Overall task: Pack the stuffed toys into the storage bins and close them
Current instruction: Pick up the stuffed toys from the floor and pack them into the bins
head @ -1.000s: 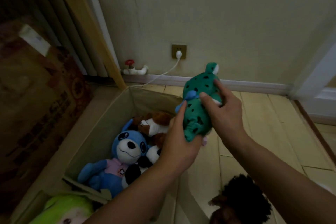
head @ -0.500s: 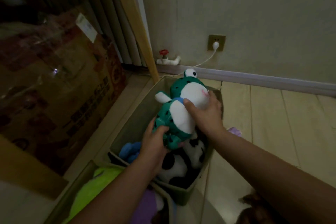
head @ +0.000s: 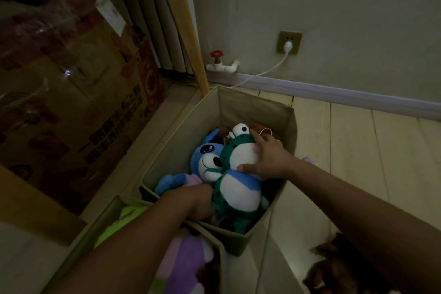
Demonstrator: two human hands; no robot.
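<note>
The green frog toy [head: 235, 188] lies belly-up inside the beige storage bin [head: 255, 107], filling its near right part, with its head toward the far wall of the bin. The right hand [head: 267, 157] lies spread over the frog's head, fingers straight and thumb on its white cheek. The left hand [head: 195, 200] is at the frog's left side by the bin's near edge; its fingers are hidden, so whether it grips cannot be told. A blue plush dog [head: 205, 162] sits just beside the frog against the bin's left wall. A second bin [head: 100, 219] touches the near edge, holding a purple toy [head: 186, 258]. A cardboard box [head: 71, 102] stands left; bare plank floor [head: 358, 162] opens to the right.
</note>
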